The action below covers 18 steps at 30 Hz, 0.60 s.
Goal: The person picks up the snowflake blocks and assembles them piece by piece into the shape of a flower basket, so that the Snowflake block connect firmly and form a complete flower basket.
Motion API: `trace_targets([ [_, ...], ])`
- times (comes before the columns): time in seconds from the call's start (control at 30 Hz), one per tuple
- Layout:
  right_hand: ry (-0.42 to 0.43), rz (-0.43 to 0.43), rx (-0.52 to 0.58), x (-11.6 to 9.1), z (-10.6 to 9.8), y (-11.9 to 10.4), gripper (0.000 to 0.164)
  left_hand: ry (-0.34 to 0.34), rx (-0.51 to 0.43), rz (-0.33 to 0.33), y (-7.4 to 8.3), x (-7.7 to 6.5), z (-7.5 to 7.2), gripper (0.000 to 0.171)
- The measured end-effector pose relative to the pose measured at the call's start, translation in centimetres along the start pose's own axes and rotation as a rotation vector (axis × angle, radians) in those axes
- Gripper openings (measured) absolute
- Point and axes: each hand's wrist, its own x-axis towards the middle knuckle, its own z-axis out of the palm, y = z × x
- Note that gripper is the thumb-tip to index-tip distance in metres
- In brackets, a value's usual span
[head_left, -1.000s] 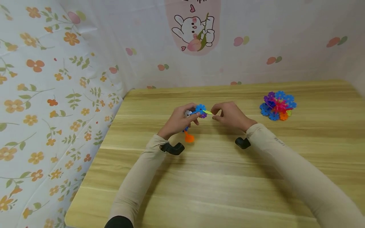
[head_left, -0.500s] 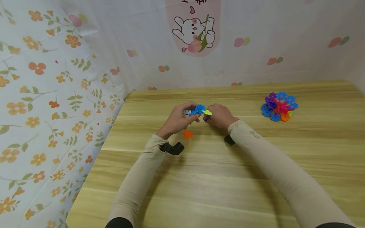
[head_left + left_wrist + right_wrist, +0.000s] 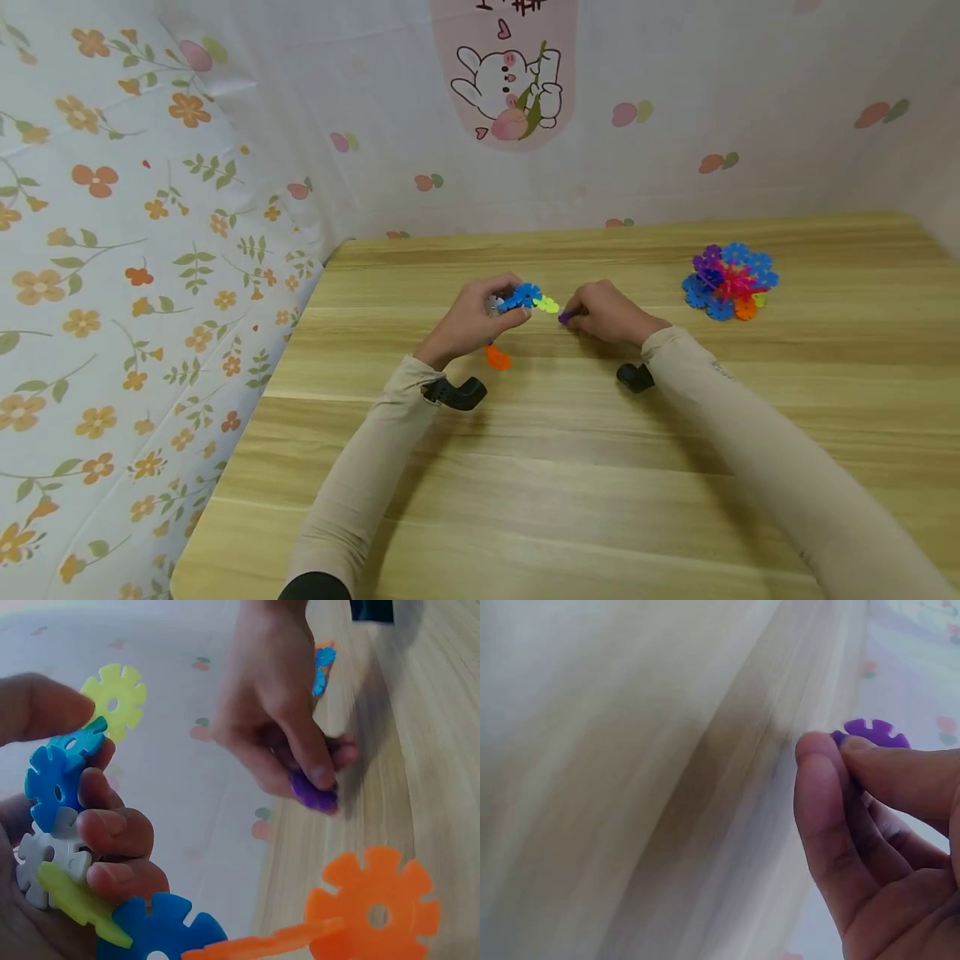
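Observation:
My left hand [image 3: 474,321] grips a chain of notched, flower-shaped plastic discs [image 3: 52,787], its fingers curled round the white disc [image 3: 45,855] and a blue one. A yellow-green disc [image 3: 549,305] juts from the chain's right end in the head view. At the lower end, two orange discs [image 3: 379,915] hang below the palm, joined to a blue disc [image 3: 161,926]. To the right, my right hand [image 3: 609,312] pinches a purple notched disc [image 3: 877,733] between thumb and finger, apart from the chain. Fingers cover part of the purple disc.
A cluster of joined blue, purple, pink and orange discs [image 3: 731,282] lies on the wooden table [image 3: 525,483] at the back right. A patterned cloth [image 3: 360,167] hangs behind the table, with a floral one [image 3: 150,333] along the left.
My right hand first closed in on the chain's right end, then drew back right with the purple disc, which earlier showed beside the chain. The left hand stays nearly in place.

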Motion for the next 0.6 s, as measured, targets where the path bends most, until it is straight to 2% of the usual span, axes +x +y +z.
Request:
trace_targets([
  [0.2, 0.073, 0.009, 0.03, -2.3, -1.0, -0.2, 0.016, -0.031, -0.007, 0.012, 0.1, 0.0, 0.4, 0.019],
  [0.37, 0.107, 0.015, 0.132, -3.7, -1.5, -0.5, 0.022, -0.034, 0.015, 0.017, 0.2, 0.1, 0.5, 0.019],
  [0.47, 0.114, 0.005, 0.167, -4.4, -1.7, -0.7, 0.025, -0.034, 0.003, 0.003, 0.2, 0.2, 0.6, 0.018],
  [0.6, 0.149, -0.016, 0.161, -5.1, -1.8, -1.3, 0.023, -0.028, -0.015, -0.022, 0.2, 0.3, 0.8, 0.018],
])
